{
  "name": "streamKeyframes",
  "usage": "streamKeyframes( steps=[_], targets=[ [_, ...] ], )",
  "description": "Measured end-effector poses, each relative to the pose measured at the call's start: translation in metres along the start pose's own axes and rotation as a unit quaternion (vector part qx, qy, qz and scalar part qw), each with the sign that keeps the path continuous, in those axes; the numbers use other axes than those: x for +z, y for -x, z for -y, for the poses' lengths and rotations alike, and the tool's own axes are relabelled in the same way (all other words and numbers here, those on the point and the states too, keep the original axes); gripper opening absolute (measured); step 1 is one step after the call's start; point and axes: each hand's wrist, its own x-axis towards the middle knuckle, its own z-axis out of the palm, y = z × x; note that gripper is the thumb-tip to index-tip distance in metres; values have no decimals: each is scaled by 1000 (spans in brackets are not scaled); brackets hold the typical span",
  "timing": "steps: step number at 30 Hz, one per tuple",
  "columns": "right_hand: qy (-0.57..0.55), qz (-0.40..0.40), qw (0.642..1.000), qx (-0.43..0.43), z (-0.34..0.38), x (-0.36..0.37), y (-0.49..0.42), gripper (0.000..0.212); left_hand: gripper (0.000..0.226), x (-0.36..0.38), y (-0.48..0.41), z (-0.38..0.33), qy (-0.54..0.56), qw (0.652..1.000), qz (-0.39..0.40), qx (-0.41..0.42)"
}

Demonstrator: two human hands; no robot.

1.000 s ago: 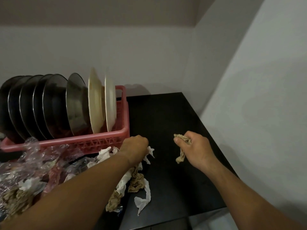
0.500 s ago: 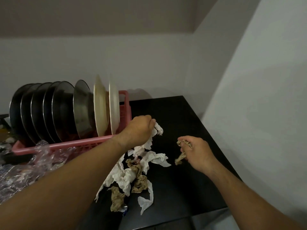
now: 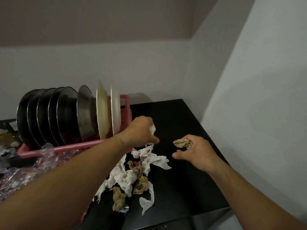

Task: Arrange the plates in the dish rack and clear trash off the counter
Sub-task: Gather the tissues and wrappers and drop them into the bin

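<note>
Trash point(image 3: 182, 143) clutched in both hands point(image 3: 140, 131) point(image 3: 197, 151) (plates point(image 3: 66, 113) racked).

Open black counter point(image 3: 182, 188) runs from the tissue pile point(image 3: 132, 176) to the right wall point(image 3: 257, 122), and back to the rear wall point(image 3: 157, 72); the pile sprawls from the rack's corner to the near edge; the pink dish rack point(image 3: 69, 147), full of upright plates point(image 3: 66, 113), blocks the left; plastic wrap point(image 3: 48, 151) crowds its front; the left hand point(image 3: 141, 131), gripping a white tissue point(image 3: 152, 129), and the right hand point(image 3: 196, 151), holding a brown wad point(image 3: 181, 143), hang over mid-counter.
</note>
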Motion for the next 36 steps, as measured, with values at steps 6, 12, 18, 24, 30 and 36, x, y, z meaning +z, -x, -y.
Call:
streamKeyframes(
  steps=[6,12,18,24,30,36],
  targets=[
    [30,-8,999,9,-9,0,-6,18,21,3,-8,1,-53,998,-34,-1],
    [-29,32,998,54,-12,1,-10,23,46,12,-14,10,-63,997,52,-1],
    [14,-5,999,30,-19,3,-7,21,39,34,-12,17,-142,989,35,-9],
    [11,-16,998,61,-21,12,-9,32,41,61,-10,42,-170,981,44,-80],
    [-25,45,992,114,-17,21,-8,44,18,72,-10,51,-183,979,49,-70],
    [11,-47,998,43,-12,23,-9,19,24,48,-11,43,-254,958,-72,109]
  ],
)
